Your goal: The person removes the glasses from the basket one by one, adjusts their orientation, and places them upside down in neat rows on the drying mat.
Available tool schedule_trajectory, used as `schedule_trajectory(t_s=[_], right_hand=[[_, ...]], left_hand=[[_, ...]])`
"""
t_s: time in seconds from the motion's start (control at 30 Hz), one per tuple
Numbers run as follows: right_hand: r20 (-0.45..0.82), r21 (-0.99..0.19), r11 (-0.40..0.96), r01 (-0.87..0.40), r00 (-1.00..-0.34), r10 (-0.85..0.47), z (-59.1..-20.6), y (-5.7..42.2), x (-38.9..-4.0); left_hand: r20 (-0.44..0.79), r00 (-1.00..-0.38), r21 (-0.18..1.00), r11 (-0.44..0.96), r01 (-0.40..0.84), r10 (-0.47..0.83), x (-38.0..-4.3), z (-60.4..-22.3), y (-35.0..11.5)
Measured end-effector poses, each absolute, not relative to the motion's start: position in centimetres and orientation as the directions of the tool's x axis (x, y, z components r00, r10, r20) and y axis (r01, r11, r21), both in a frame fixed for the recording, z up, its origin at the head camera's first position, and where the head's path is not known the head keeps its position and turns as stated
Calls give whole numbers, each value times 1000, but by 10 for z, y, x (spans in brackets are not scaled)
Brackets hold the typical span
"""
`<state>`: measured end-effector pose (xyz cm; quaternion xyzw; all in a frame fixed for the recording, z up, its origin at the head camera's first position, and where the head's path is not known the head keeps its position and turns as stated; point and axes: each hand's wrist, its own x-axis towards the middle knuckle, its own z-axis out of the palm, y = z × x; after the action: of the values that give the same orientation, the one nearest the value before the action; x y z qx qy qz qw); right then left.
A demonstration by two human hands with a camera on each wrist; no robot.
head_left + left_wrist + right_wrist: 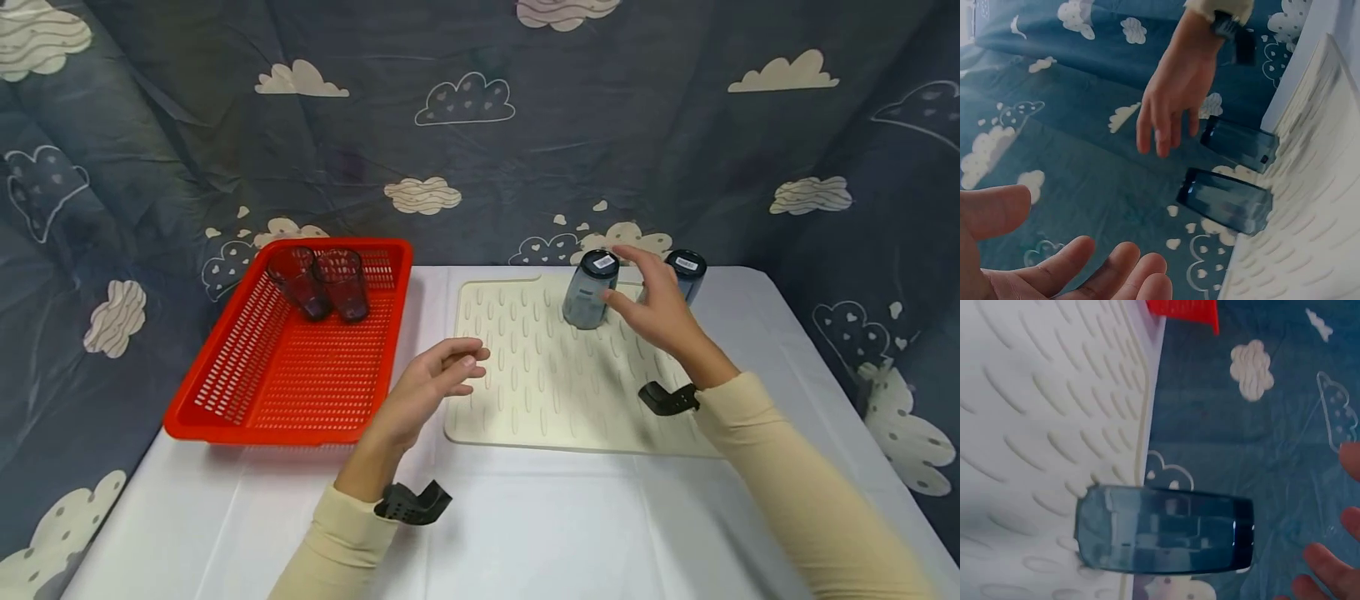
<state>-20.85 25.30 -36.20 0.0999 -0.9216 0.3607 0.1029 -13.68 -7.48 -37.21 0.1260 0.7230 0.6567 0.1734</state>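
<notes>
My right hand (660, 304) hovers over the ribbed cream mat (525, 367), fingers spread and holding nothing. Just left of it, an upside-down bluish glass (585, 296) stands on the mat, its dark labelled base on top. A gap shows between that glass (1163, 531) and the fingertips (1329, 569) in the right wrist view. Behind the hand, a second upturned glass (687, 271) is partly hidden. My left hand (427, 379), fingers loosely bent and holding nothing, is above the table between the mat and the red basket (401, 333).
Two tinted glasses lean side by side at the back of the basket, a left one (300, 279) and a right one (345, 283). A white cloth covers the table (540, 525). Dark cloud-printed fabric (465, 167) hangs behind and at both sides.
</notes>
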Motion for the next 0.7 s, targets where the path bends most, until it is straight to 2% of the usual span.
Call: schedule_trajectory(t_s=[0.23,0.33,0.43,0.7], right_hand=[[271,-773,609,-176,-960,67,-369,251,-179],[258,-805,572,-160,-961,95,-378,250,-174],[222,-836,527,-153,-972,71,-385,248,-170],[91,-951,287,-110,-993,-77,-398,239,-159]], left_hand=[[-41,-922,991,136,13,386,-136,-354,-94],[-24,-933,988,150,32,359,-135,-345,-104],[-29,-939,980,193,40,342,-135,-336,-115],[-68,-958,920,388,48,278,-144,-305,-153]])
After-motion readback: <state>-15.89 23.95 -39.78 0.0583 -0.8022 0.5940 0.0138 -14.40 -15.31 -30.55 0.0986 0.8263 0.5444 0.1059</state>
